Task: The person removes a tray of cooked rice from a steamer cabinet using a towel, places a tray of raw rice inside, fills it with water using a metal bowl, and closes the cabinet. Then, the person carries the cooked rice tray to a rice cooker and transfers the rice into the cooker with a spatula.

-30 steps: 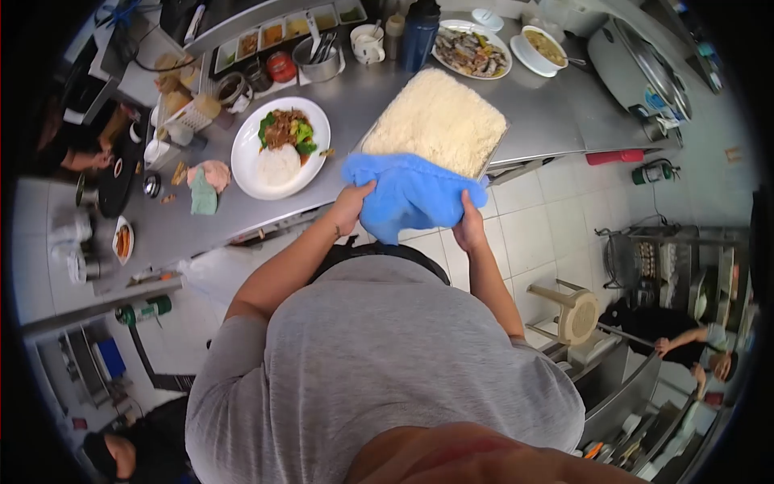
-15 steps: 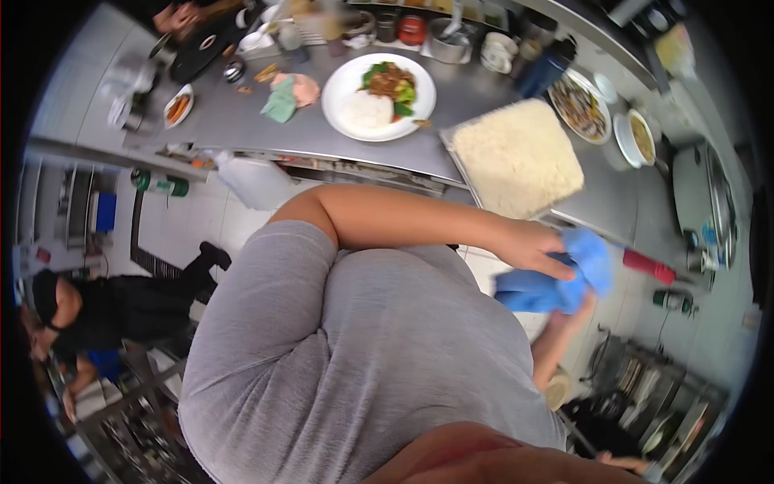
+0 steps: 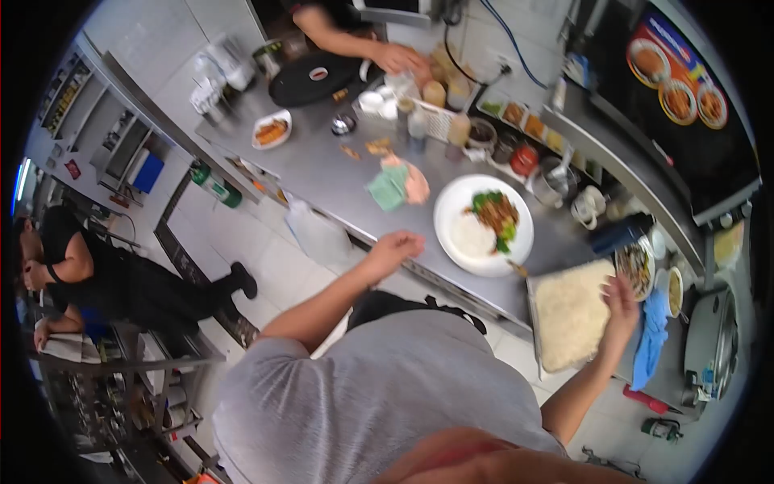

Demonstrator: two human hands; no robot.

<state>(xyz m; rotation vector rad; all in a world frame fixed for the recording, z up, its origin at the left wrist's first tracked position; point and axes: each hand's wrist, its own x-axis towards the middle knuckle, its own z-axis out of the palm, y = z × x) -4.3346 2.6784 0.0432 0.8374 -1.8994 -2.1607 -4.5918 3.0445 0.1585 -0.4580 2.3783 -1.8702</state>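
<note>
My left hand (image 3: 397, 252) hovers at the counter's front edge with its fingers loosely extended, holding nothing. To its right stands a round white plate (image 3: 451, 256) with a mound of white rice (image 3: 473, 238) and a stir-fry (image 3: 498, 218) of brown meat and green vegetables. My right hand (image 3: 619, 306) is open over the right edge of a metal tray (image 3: 538, 355) full of a pale, grainy food (image 3: 568, 310). Just right of that hand a blue cloth (image 3: 650, 343) lies crumpled on the counter.
Green and pink cloths (image 3: 390, 187) lie left of the plate. Farther left are an oval dish (image 3: 272, 129) and a black platter (image 3: 310, 79). Another person's hand (image 3: 401, 60) reaches among bottles at the back. A large pot (image 3: 709, 339) stands far right. Another person (image 3: 105, 250) stands behind, left.
Both hands have parted from the blue cloth, which now lies on the counter by the tray. My left hand has moved left toward the plate. The view has turned.
</note>
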